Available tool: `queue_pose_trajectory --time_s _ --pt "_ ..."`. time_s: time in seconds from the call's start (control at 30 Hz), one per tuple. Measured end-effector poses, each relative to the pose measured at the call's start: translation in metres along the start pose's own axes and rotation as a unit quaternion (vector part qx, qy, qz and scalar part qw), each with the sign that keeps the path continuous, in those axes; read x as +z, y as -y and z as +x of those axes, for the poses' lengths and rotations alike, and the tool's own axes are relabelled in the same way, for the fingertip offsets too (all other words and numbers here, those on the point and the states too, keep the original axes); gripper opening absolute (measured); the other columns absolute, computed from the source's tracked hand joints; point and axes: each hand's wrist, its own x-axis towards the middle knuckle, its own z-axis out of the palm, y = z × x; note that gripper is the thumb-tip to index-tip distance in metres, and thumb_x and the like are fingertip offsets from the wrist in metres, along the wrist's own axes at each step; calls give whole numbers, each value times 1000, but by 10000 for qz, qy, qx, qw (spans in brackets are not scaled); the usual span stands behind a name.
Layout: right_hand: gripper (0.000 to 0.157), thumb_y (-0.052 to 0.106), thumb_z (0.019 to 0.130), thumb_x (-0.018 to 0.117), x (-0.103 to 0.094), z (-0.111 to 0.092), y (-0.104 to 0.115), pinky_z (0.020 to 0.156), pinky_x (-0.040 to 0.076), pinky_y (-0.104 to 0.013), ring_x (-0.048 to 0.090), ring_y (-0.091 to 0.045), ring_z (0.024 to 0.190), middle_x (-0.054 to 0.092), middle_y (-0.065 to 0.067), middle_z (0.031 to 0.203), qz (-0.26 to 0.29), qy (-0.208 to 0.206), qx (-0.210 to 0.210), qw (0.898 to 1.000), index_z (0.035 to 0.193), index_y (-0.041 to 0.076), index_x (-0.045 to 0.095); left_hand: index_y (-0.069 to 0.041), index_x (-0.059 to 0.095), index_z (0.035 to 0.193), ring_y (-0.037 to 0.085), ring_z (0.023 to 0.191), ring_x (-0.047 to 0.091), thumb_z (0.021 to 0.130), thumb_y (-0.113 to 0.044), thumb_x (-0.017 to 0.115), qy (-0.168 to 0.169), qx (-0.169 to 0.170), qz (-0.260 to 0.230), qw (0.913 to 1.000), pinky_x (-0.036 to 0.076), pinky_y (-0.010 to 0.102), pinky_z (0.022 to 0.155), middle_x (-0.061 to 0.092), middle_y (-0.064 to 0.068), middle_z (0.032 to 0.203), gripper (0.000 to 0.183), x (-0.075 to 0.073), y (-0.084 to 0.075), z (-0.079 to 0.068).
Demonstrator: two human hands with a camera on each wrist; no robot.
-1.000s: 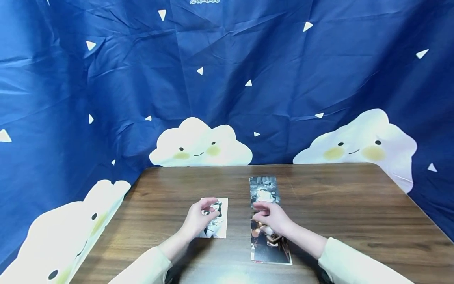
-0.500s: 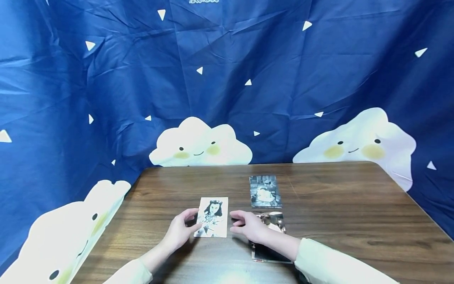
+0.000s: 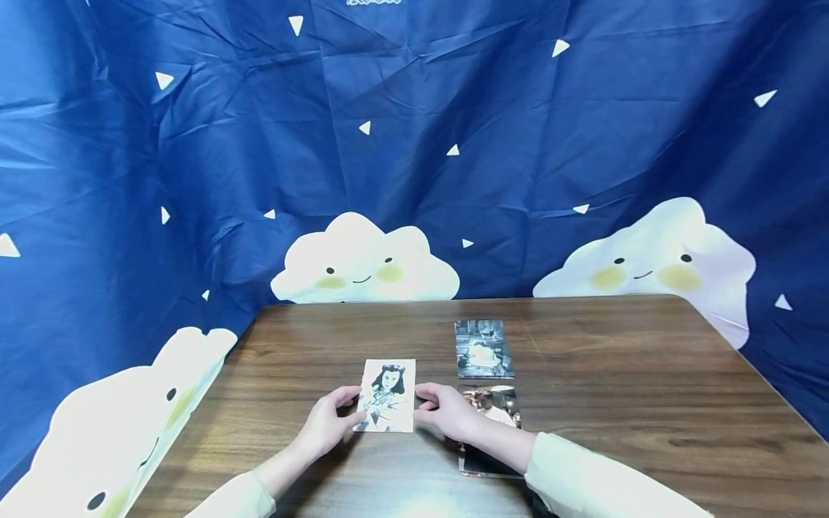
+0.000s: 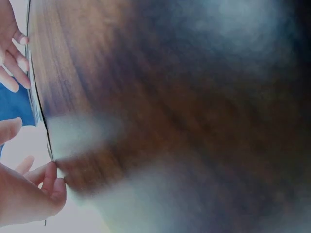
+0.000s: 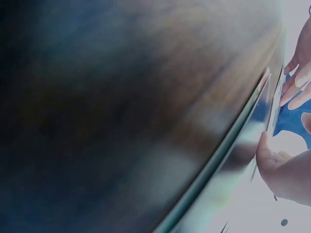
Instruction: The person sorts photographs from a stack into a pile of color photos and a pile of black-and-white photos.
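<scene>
While the portrait photo (image 3: 388, 403) lies on the counter (image 3: 291, 338), left of the grey print (image 3: 482, 351), left hand (image 3: 322, 426) and right hand (image 3: 448, 413) flank its side edges, thumbs and fingers parted, no pinch evident; light, even pressure should prevent buckling.

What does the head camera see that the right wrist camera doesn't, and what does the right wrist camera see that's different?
Only the head view shows the printed front of the rectangular white-bordered black-and-white portrait card, and the small white cloth-print triangles.

Only the right wrist view shows a blurry, slanting greenish strip, too unclear to identify.

Both show the person's bare left hand, bare right hand, brown wooden table and blue cloth backdrop.
</scene>
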Motion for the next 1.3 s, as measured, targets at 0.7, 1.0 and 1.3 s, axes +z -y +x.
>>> queue_pose_trajectory --time_s 0.7,1.0,1.3 --pt "46 2 84 71 6 -1 4 85 51 -39 64 -35 97 61 -30 118 461 -154 104 9988 123 -16 53 3 66 113 32 104 64 82 0 73 -321 57 -278 9991 43 50 96 68 18 112 32 3 -6 1" --pt "45 -2 83 69 7 0 6 88 50 -42 62 -38 100 59 -33 119 1032 -519 232 9930 121 -18 52 6 67 109 27 91 67 80 8 71 -545 102 -559 9969 52 38 83 70 19 105 29 5 -6 1" --pt "40 -4 84 65 8 3 3 79 54 -35 60 -42 106 59 -33 119 1542 -791 265 9845 119 -18 51 6 66 111 23 84 66 79 10 71 -751 50 -805 9939 53 26 75 69 19 105 32 5 -9 5"
